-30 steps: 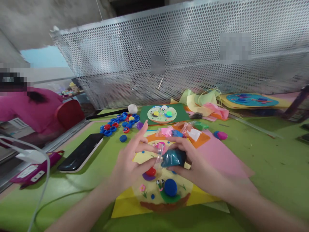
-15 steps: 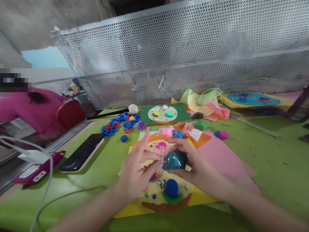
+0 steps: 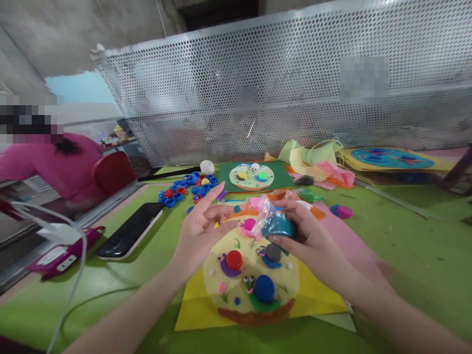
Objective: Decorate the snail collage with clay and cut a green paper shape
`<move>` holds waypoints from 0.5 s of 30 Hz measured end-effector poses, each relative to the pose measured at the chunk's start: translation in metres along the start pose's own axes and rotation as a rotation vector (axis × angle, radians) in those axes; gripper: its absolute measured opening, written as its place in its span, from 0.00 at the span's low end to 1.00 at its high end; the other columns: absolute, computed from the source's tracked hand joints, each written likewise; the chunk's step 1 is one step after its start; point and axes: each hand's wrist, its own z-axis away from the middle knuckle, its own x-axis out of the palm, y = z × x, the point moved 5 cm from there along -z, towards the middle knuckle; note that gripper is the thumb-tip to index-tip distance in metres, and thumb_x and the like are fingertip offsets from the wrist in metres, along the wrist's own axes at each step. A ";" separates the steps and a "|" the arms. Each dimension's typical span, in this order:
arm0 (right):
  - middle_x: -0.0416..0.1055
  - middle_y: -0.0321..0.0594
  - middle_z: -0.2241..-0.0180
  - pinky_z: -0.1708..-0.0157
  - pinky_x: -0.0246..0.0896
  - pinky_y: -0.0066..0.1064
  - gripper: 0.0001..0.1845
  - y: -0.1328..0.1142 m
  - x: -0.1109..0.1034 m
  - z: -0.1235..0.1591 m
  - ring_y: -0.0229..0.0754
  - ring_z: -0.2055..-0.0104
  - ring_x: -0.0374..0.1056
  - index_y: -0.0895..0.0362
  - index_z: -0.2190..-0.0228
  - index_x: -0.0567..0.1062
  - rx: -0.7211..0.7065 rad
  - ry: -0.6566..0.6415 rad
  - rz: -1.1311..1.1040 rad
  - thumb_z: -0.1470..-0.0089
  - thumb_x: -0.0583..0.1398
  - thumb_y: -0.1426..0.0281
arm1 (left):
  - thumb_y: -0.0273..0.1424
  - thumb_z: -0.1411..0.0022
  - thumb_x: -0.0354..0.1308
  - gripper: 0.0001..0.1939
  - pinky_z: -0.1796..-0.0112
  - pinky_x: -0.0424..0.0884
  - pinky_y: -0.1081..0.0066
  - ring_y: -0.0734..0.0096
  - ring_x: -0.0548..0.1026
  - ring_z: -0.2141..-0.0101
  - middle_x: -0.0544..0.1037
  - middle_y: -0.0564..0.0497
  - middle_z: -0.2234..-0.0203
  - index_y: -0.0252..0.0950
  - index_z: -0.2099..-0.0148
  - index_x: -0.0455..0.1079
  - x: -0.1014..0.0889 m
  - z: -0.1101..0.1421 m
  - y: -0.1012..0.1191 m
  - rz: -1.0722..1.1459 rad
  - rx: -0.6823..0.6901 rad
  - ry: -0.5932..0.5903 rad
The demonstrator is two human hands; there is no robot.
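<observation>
Teal packet (image 3: 280, 226), clasped by curled right hand (image 3: 308, 232) near index-raised left hand (image 3: 201, 225) of unclear grip, axis crosswise, wrapper (image 3: 263, 216) leftward.

Dim, greyish light; glints on teal bag (image 3: 277, 225); pale sheen on perforated panel (image 3: 291, 73); edges stretched, soft.

We count four snails (image 3: 264, 289) on card (image 3: 191, 314), one teal packet (image 3: 279, 228) above; left of card, one phone (image 3: 131, 231).
</observation>
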 end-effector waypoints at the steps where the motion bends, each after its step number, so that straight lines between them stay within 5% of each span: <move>1: 0.68 0.39 0.62 0.63 0.67 0.34 0.21 0.000 0.000 0.000 0.41 0.60 0.68 0.52 0.59 0.61 0.002 -0.005 0.000 0.55 0.60 0.68 | 0.30 0.52 0.66 0.35 0.66 0.69 0.72 0.71 0.73 0.69 0.76 0.55 0.73 0.42 0.42 0.60 0.002 0.002 0.002 -0.033 0.034 -0.010; 4: 0.69 0.39 0.62 0.63 0.67 0.34 0.20 -0.002 0.001 0.001 0.41 0.60 0.68 0.53 0.58 0.61 0.000 -0.011 0.007 0.55 0.60 0.68 | 0.28 0.51 0.65 0.34 0.62 0.69 0.71 0.70 0.73 0.67 0.75 0.57 0.76 0.42 0.42 0.60 0.005 0.006 0.007 -0.116 0.154 -0.007; 9: 0.69 0.40 0.62 0.64 0.68 0.34 0.20 -0.004 -0.001 0.000 0.42 0.60 0.68 0.53 0.59 0.62 -0.020 0.006 0.029 0.55 0.61 0.68 | 0.27 0.48 0.64 0.18 0.59 0.67 0.68 0.69 0.73 0.65 0.78 0.53 0.69 0.43 0.53 0.71 0.006 0.010 0.011 -0.340 0.336 -0.035; 15: 0.69 0.39 0.63 0.64 0.68 0.35 0.21 -0.001 -0.004 -0.001 0.43 0.61 0.68 0.52 0.58 0.62 -0.020 0.019 0.010 0.55 0.61 0.68 | 0.23 0.47 0.62 0.20 0.62 0.67 0.69 0.69 0.71 0.66 0.77 0.55 0.74 0.43 0.51 0.69 0.011 0.013 0.023 -0.447 0.607 -0.095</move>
